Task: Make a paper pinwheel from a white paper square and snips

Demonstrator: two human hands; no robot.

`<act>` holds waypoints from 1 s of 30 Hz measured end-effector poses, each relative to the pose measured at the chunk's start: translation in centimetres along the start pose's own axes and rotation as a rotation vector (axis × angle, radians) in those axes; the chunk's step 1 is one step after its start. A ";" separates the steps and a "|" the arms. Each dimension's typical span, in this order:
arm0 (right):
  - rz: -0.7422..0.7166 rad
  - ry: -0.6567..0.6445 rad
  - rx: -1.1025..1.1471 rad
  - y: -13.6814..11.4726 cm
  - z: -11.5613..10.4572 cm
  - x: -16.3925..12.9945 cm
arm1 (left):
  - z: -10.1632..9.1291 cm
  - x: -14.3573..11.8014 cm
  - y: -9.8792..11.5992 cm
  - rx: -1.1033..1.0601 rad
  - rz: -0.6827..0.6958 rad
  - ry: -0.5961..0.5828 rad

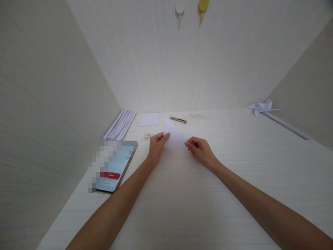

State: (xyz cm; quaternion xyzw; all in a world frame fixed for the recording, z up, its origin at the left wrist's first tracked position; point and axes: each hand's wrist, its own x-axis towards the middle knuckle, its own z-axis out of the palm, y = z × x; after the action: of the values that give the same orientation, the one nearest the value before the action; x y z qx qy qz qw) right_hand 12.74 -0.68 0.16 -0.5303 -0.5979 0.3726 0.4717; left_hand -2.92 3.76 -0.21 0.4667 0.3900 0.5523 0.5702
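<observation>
**Both hands on a folded white sheet at mid-bench**

Centrally, a white sheet of paper folded to a triangular shape point(173, 134) lies on the pale wood-grain bench point(208, 194), its point aimed away from the person toward the back wall. The left hand point(156, 146) pinches the sheet's left edge, thumb and forefinger closed on the paper while the other fingers curl under. The right hand point(200, 148) meets the sheet's lower right corner, its fingers bent and drawn together at the paper's edge; whether they grip the corner or only press it flat cannot be told.

Just behind the sheet lies a small metal-bodied cutter or folding knife point(178, 119), apart from the paper. Left of that rests a small flat white rectangle of paper point(149, 119). A scatter of thin pale shavings point(147, 136) sits near the left hand, and a second scatter point(197, 116) lies beyond the cutter.

Further left, against the side wall, a row of rolled or folded white paper strips point(120, 125) lies side by side. Nearer the person on the left is a smartphone with a lit screen point(114, 170), partly blurred. At far right, by the wall, a white paper pinwheel on a long white stick point(262, 107) lies on the bench.
</observation>
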 end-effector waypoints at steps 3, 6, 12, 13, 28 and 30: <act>0.030 0.048 0.035 0.1 0.0 0.0 | 0.0 0.1 0.0 0.064 0.025 -0.019; 0.047 0.074 0.055 0.2 0.0 0.0 | 0.1 0.0 0.2 0.134 0.059 -0.030; 0.072 0.065 0.065 0.2 0.0 -0.1 | 0.2 -0.3 0.6 0.249 0.136 -0.002; 0.076 0.049 0.056 0.2 0.0 0.0 | 0.1 -0.3 0.6 0.260 0.136 0.010; 0.041 0.014 0.296 0.2 0.1 -0.1 | 0.3 -0.6 0.6 0.333 -0.026 -0.216; 0.059 0.027 0.355 0.3 0.1 0.0 | 0.3 -0.6 0.6 0.287 -0.022 -0.214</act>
State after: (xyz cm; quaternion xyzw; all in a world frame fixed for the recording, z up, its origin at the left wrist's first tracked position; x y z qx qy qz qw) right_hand 12.73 -0.66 -0.16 -0.4608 -0.5007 0.4788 0.5548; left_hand -2.83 3.14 0.43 0.5950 0.4070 0.4319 0.5421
